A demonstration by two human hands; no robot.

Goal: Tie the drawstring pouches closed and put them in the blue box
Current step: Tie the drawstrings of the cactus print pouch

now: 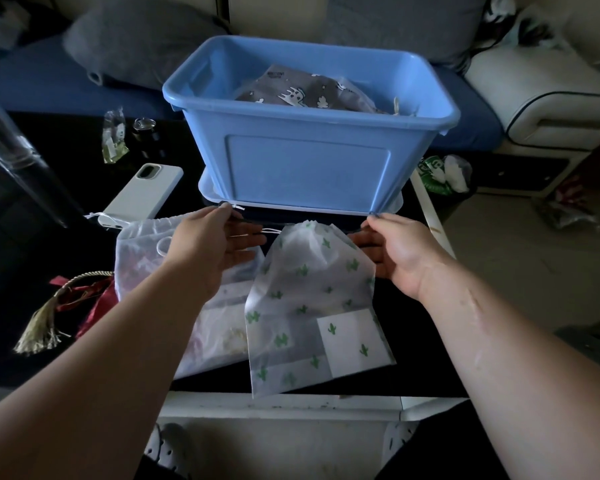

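Note:
A translucent white pouch with green cactus prints (309, 306) lies on the dark table, its mouth gathered tight at the top. My left hand (212, 244) pinches the white drawstring to the left of the mouth. On the other side, my right hand (395, 251) pinches the cord, and both cords are pulled outward. A second translucent pouch (142, 251) lies under my left forearm, partly hidden. The blue box (309, 168) stands just behind the hands, on its lid. Inside it lies a grey pouch with white prints (305, 90).
A white phone (142, 194) lies left of the box. Further left sit a small clear packet (113, 136) and a dark can (144, 133). A tasselled red item (66, 306) rests at the table's left. A sofa with a grey cushion (136, 39) is behind.

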